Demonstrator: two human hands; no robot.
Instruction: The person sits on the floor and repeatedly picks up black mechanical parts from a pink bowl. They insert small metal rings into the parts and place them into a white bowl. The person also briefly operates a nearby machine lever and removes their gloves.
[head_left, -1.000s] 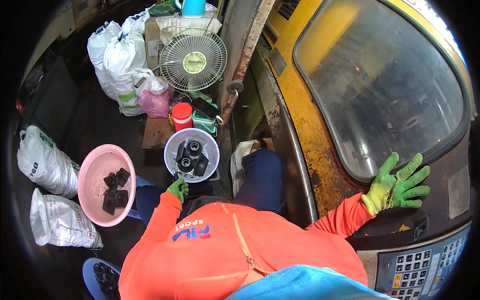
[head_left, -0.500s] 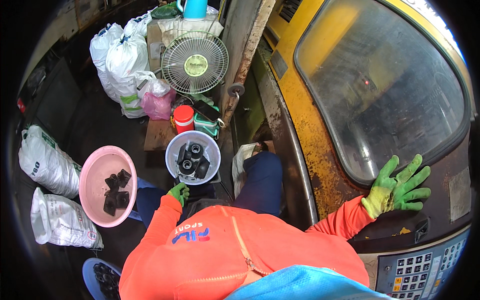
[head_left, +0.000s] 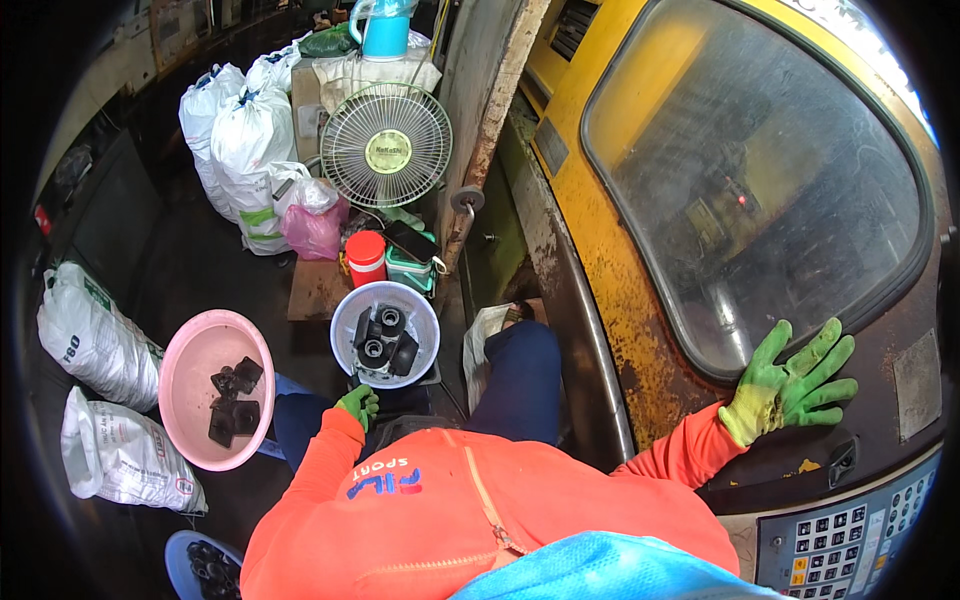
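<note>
R hand spread flat on windowed machine door, prob. heavy, stiff: push w/ full palm. L hand curled, can't tell if gripping; basin w/ blk parts just beyond, prob. light.

Head-worn fisheye view, looking down, wide

One pink basin, one pale basin, one blue basin; toward the pink basin's right edge, perhaps four overlapping black pieces. One left hand, one right hand, one fan, one red-lidded jar, one phone, one jug, two lying white sacks.
</note>
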